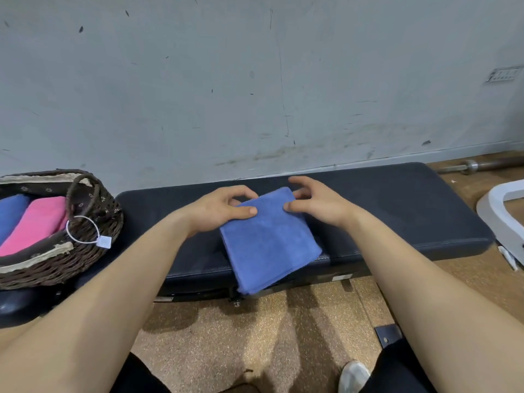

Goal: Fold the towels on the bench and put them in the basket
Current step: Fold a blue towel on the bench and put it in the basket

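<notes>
The blue towel (269,239) lies folded into a small flat square on the dark worktop (397,211). It sits a bit crooked, and its near corner hangs over the front edge.

Both hands are at the far end of the towel. The left hand (224,208) pinches the far left corner: its thumb lies on top and its fingers (241,192) curl round the far edge. The right hand (314,202) is at the far right corner. Its thumb touches the side of the towel and its fingers (302,183) curl just over the corner, but I cannot tell if they really hold the cloth.

The basket (93,251) stands at the left end of the worktop, well apart from the towel. A pink towel (39,222) and another blue one (10,214) already lie in it, side by side.

The folding looks done or almost done. I think the step in hand is the last tidy-up, or taking hold to lift. The next move calls for a firm hold on both sides, so the folds stay together. Then the towel must go left and down into the free space beside the pink one.
</notes>
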`<state>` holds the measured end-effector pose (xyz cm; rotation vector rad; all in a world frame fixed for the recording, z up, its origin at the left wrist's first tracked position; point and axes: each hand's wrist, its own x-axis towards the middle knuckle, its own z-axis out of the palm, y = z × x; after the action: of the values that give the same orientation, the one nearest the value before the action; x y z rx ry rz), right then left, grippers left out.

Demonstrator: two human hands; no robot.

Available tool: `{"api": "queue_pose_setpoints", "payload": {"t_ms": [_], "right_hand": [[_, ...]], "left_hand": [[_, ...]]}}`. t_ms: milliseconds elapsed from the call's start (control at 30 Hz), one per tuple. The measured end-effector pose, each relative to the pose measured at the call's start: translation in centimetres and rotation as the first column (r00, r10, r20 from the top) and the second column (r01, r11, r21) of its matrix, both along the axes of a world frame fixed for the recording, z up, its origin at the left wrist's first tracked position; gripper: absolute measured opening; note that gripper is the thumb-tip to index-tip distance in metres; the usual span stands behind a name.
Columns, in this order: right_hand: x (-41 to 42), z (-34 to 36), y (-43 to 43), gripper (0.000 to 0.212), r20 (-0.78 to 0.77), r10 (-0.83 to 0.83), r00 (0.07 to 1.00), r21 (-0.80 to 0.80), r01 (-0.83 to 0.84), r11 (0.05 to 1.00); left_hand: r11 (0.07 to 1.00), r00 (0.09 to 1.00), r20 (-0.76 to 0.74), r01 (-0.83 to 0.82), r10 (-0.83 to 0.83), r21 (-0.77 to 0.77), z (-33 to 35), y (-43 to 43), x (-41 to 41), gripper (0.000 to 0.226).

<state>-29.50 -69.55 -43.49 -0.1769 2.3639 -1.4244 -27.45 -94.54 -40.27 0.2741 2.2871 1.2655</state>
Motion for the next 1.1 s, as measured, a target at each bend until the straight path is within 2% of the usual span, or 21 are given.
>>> {"api": "queue_pose_setpoints", "payload": {"t_ms": [167, 233, 300, 433, 567, 767, 867, 1100], "right_hand": [[-0.5, -0.8, -0.1, 0.044, 0.135, 0.157, 0.978, -0.015, -0.156, 0.988], [-1.0, -1.0, 0.0, 0.041, 0.127, 0.132, 0.983, 0.006, -0.134, 0.991], [-1.3, -1.3, 0.2, 0.04, 0.117, 0.08, 0.99, 0.048, -0.086, 0.995], [-1.6, -1.7, 0.3, 0.037, 0.208, -0.006, 0.978, 0.041, -0.002, 0.999], [-1.7, -1.2, 0.4, 0.026, 0.325, -0.068, 0.943, -0.036, 0.084, 0.996], [-1.3, -0.6, 0.3, 0.03, 0.361, -0.128, 0.924, -0.085, 0.17, 0.982], [-0.8, -0.6, 0.0, 0.033, 0.329, -0.131, 0.935, -0.094, 0.17, 0.981], [0.4, -0.5, 0.4, 0.028, 0.196, -0.091, 0.976, -0.125, 0.117, 0.985]], "left_hand": [[0.997, 0.997, -0.027, -0.072, 0.072, -0.01, -1.3, -0.3, -1.3, 0.023], [0.983, 0.984, -0.036, -0.177, 0.175, -0.047, -1.9, -0.4, -2.1, 0.03], [0.963, 0.969, 0.021, -0.243, 0.247, -0.118, -2.3, -0.9, -2.7, 0.037], [0.953, 0.977, 0.132, -0.128, 0.169, -0.276, -2.4, -1.8, -2.5, 0.027], [0.936, 0.936, 0.132, -0.3, 0.326, -0.183, -2.4, -1.3, -2.3, 0.018], [0.858, 0.827, 0.294, -0.512, 0.479, 0.042, -2.4, 0.1, -1.2, 0.026], [0.849, 0.827, 0.283, -0.524, 0.486, 0.074, -2.5, -0.3, -0.9, 0.032], [0.891, 0.888, 0.118, -0.453, 0.445, 0.044, -2.1, -0.7, 0.1, 0.026]]}}
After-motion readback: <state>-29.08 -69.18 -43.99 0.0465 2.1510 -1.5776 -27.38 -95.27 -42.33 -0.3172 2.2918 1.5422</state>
